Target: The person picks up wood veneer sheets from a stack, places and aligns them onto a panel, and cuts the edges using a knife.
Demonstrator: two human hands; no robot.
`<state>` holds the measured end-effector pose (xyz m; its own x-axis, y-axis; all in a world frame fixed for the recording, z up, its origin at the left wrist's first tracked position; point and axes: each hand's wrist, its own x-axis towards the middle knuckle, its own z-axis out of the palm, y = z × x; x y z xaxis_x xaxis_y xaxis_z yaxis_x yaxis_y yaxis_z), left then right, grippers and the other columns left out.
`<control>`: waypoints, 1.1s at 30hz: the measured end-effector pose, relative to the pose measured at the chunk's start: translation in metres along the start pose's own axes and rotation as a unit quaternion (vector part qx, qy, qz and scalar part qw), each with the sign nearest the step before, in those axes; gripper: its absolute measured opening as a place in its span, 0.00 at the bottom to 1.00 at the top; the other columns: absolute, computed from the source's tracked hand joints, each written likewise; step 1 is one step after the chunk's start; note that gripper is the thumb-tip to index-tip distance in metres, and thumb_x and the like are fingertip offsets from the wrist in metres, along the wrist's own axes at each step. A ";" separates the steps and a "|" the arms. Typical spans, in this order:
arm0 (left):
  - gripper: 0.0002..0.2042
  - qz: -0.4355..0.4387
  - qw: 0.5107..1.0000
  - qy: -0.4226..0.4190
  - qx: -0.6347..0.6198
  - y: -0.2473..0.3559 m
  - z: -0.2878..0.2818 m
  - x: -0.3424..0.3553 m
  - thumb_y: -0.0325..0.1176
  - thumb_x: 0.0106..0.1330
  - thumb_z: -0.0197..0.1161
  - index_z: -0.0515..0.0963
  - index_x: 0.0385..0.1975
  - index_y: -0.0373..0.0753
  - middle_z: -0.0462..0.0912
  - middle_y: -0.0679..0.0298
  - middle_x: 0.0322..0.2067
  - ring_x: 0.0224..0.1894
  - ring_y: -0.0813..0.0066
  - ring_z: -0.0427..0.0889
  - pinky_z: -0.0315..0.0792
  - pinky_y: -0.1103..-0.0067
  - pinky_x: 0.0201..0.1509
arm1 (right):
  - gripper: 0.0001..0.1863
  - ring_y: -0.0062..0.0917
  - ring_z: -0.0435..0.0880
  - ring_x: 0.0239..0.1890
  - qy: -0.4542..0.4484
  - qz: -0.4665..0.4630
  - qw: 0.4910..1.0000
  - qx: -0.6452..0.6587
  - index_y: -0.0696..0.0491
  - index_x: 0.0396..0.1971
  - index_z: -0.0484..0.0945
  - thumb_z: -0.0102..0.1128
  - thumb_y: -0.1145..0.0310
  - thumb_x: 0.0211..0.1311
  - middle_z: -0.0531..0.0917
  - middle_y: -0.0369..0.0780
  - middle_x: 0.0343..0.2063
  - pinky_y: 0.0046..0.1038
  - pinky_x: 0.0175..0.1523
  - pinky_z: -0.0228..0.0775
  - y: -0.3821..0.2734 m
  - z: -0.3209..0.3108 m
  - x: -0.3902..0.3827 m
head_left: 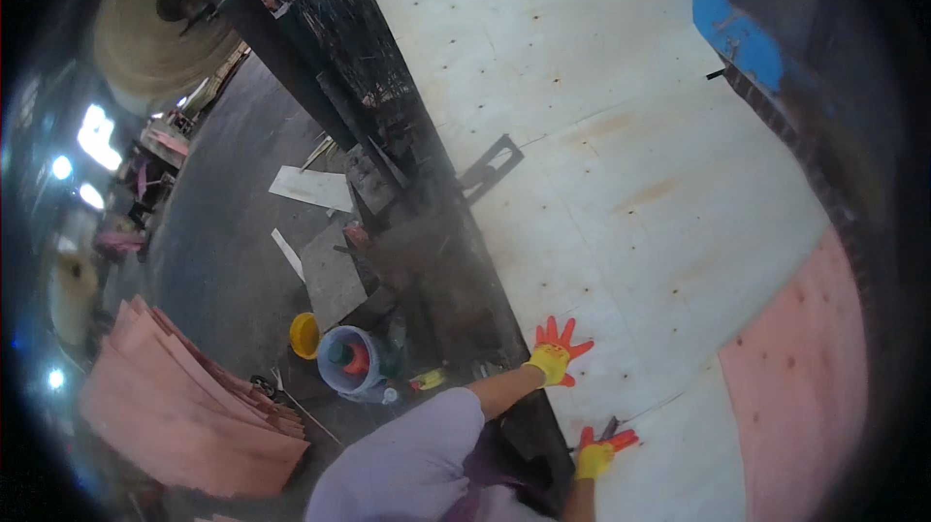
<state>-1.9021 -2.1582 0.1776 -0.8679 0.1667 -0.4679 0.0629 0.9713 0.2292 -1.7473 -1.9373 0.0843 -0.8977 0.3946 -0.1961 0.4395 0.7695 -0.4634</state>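
Both my hands wear yellow gloves with orange fingers and reach over a long pale wood veneer sheet (582, 221). My left hand (561, 352) lies on the sheet near its edge, fingers spread and holding nothing. Nearer the bottom of the view, my right hand (603, 452) has a small dark narrow tool (610, 428) between thumb and fingers. The tool's exact kind is too small to make out. From its tip a thin dark line runs across the veneer. Small dark knots dot the sheet. A pinkish veneer sheet (800, 377) shows beside the pale one.
A dark slotted metal bracket (493, 170) juts over the veneer's edge. Left of the bench stand a pale bucket (328, 343) with things in it and a yellow container (304, 336). A stack of pinkish sheets (194, 406) and pale scraps (310, 188) lie on the floor.
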 end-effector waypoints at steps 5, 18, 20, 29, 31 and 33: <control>0.48 0.002 0.999 -0.053 -0.004 -0.003 -0.032 0.003 0.50 0.35 0.73 0.53 0.62 0.68 0.38 0.51 0.66 0.64 0.33 0.37 0.45 0.44 0.59 | 0.64 0.45 0.37 0.68 0.004 0.005 1.000 0.029 0.65 0.62 0.39 0.71 0.50 0.32 0.39 0.57 0.64 0.32 0.67 0.42 0.018 0.016 0.009; 0.40 0.196 0.932 0.043 -0.303 -0.074 -0.022 0.026 0.38 0.50 0.65 0.52 0.64 0.58 0.60 0.53 0.60 0.63 0.57 0.57 0.56 0.64 0.62 | 0.53 0.39 0.49 0.67 -0.042 -0.045 0.964 0.260 0.61 0.64 0.34 0.64 0.66 0.47 0.43 0.51 0.65 0.30 0.64 0.51 -0.087 0.051 0.026; 0.35 0.136 0.864 -0.025 -0.484 -0.089 -0.101 -0.026 0.34 0.55 0.62 0.54 0.64 0.52 0.69 0.57 0.55 0.61 0.71 0.62 0.57 0.72 0.62 | 0.50 0.36 0.48 0.67 -0.008 -0.040 0.981 0.191 0.59 0.64 0.33 0.60 0.73 0.48 0.40 0.47 0.66 0.28 0.62 0.54 -0.105 0.051 0.016; 0.16 0.267 0.349 0.521 -0.732 -0.364 -0.498 -0.202 0.38 0.63 0.54 0.67 0.50 0.44 0.79 0.63 0.38 0.34 0.73 0.77 0.72 0.78 0.35 | 0.46 0.31 0.41 0.68 -0.135 0.000 0.987 0.087 0.57 0.65 0.31 0.53 0.74 0.53 0.34 0.42 0.67 0.32 0.59 0.59 -0.138 0.014 0.008; 0.15 0.430 0.418 0.393 -0.697 -0.272 -0.513 -0.269 0.46 0.63 0.53 0.71 0.45 0.47 0.77 0.68 0.34 0.35 0.76 0.76 0.70 0.79 0.38 | 0.46 0.31 0.40 0.68 -0.143 0.034 0.978 0.145 0.57 0.65 0.31 0.53 0.74 0.54 0.33 0.42 0.67 0.33 0.59 0.59 -0.137 0.005 0.006; 0.16 0.648 0.447 0.215 -0.578 -0.225 -0.490 -0.323 0.48 0.65 0.48 0.72 0.47 0.49 0.78 0.70 0.27 0.26 0.79 0.75 0.63 0.82 0.27 | 0.45 0.31 0.39 0.69 -0.134 0.105 0.907 0.386 0.56 0.65 0.32 0.52 0.73 0.54 0.33 0.42 0.67 0.33 0.59 0.59 -0.126 0.000 0.002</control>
<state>-1.8774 -2.5133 0.6956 -0.5020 0.1730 0.8474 0.5697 -0.6711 0.4745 -1.8041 -2.0334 0.1426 -0.8181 0.2762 -0.5044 0.5407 0.0708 -0.8382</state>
